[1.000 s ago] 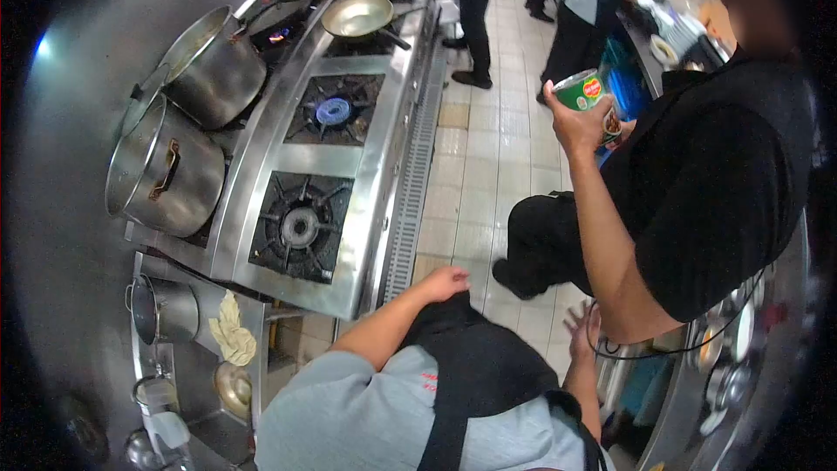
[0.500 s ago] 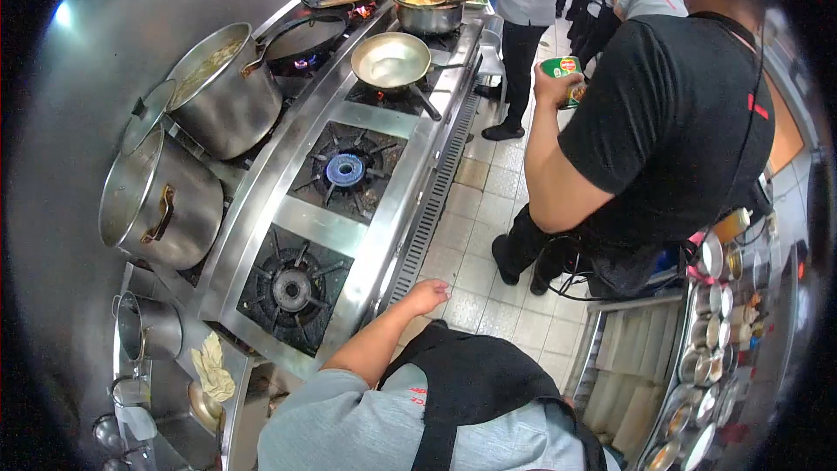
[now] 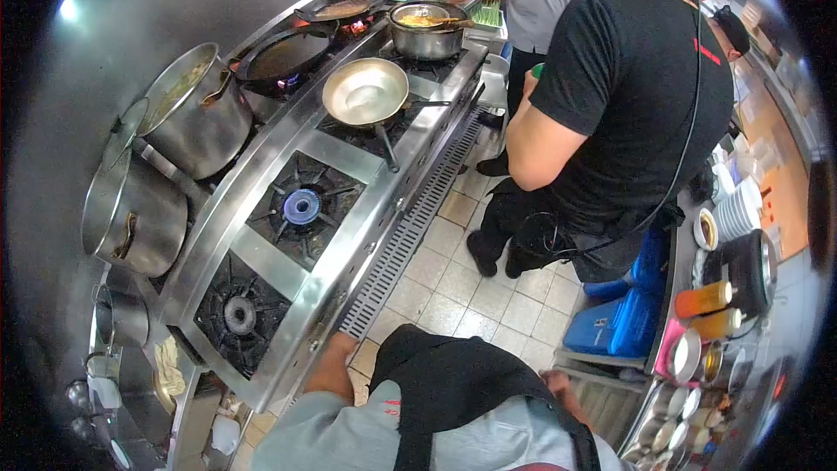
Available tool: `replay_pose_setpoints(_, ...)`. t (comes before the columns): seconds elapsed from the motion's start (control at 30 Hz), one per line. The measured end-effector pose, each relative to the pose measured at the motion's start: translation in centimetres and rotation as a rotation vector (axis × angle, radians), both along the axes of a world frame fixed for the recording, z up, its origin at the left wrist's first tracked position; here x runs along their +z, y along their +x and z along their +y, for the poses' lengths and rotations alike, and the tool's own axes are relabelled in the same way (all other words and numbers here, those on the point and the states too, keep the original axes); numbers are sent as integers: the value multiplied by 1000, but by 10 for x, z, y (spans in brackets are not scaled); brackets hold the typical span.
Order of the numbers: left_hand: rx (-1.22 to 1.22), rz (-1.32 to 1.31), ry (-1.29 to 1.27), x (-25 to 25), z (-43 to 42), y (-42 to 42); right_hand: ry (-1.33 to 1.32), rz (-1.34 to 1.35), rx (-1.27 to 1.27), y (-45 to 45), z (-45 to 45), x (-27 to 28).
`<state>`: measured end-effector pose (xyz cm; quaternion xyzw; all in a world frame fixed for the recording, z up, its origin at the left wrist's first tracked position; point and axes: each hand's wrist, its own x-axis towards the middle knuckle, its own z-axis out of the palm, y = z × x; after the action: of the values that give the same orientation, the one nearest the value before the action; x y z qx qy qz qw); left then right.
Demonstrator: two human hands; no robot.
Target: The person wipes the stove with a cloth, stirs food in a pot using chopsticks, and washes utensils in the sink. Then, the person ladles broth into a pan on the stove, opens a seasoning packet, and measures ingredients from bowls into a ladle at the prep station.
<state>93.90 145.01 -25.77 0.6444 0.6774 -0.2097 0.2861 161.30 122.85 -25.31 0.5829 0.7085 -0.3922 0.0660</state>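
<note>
My left hand [image 3: 343, 346] is low against the front edge of the steel stove [image 3: 336, 296], beside the nearest burner [image 3: 240, 316]. Its fingers are hidden from me. On my other side, my right hand [image 3: 555, 381] hangs beside my black apron [image 3: 462, 375], close to the open-fronted steel counter unit; it is small and blurred, so its fingers do not show clearly. The middle burner [image 3: 302, 207] has a blue flame. Farther along the stove sits a light frying pan [image 3: 364, 92] with a little clear liquid in it.
Two tall stockpots [image 3: 139, 214] line the back, near two dark woks [image 3: 288, 52] and a pot with yellow food [image 3: 427, 30]. A co-worker in black [image 3: 623, 87] stands ahead on the tiles. Blue bins [image 3: 610, 323], sauce bottles [image 3: 703, 298] and bowls are at right.
My left hand has drawn back toward me and down to the stove front. My right hand has come into view. The co-worker has turned, and the green can is mostly hidden. My view has swung right.
</note>
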Motion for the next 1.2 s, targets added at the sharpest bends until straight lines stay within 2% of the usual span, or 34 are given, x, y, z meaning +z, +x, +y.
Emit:
replay_pose_setpoints(0.03, 6, 0, -4, 3, -7, 0, 112, -115, 167, 15, 35, 13)
replay_pose_setpoints(0.1, 196, -219, -117, 9, -27, 2, -273, 81, -551, 9, 110, 52)
replay_pose_setpoints(0.13, 266, -290, -157, 14, -36, 6, -342, 154, -935, 3, 151, 77)
replay_pose_setpoints(0.17, 201, -322, -65, 21, -42, 15, -250, 188, -958, -3, 191, 103)
replay_pose_setpoints(0.23, 146, -357, 29, 18, -50, 33, -162, 271, -940, -6, 263, 114)
replay_pose_setpoints(0.33, 425, -547, -62, 22, -47, 53, -80, 360, -898, -30, 358, 134)
replay_pose_setpoints(0.43, 708, -569, -270, 44, -20, 62, -88, 400, -861, -59, 419, 144)
replay_pose_setpoints(0.47, 624, -581, -344, 12, -10, 49, -99, 403, -837, -66, 434, 149)
replay_pose_setpoints(0.5, 126, -516, -181, 15, 5, 46, -102, 396, -843, -73, 452, 152)
replay_pose_setpoints(0.53, -319, -371, 99, 17, 19, 44, -112, 398, -788, -78, 465, 152)
replay_pose_setpoints(0.57, -341, -275, 29, 22, 45, 47, -130, 399, -737, -83, 473, 153)
replay_pose_setpoints(0.6, 300, -500, -215, 43, 66, 60, -143, 392, -748, -87, 485, 159)
replay_pose_setpoints(0.63, 1016, -660, -236, 72, 91, 76, -150, 392, -744, -91, 500, 168)
replay_pose_setpoints(0.7, 1042, -658, -158, 89, 128, 90, -168, 430, -745, -94, 538, 181)
replay_pose_setpoints(0.77, 1173, -868, -45, 91, 151, 103, -126, 471, -739, -100, 582, 199)
replay_pose_setpoints(0.8, 1183, -865, -51, 95, 158, 114, -70, 443, -685, -99, 608, 198)
replay_pose_setpoints(0.87, 1304, -871, -1, 106, 169, 131, -94, 469, -743, -100, 663, 199)
replay_pose_setpoints(0.97, 1348, -897, -13, 68, 145, 135, -60, 782, -875, -96, 758, 169)
replay_pose_setpoints(1.03, 1128, -773, 92, 56, 121, 137, -37, 707, -1004, -107, 822, 173)
replay_pose_setpoints(1.13, 887, -514, 154, 44, 79, 161, -32, 825, -1365, -120, 897, 152)
replay_pose_setpoints(1.2, 760, -414, 208, 38, 51, 190, -45, 889, -1459, -122, 928, 142)
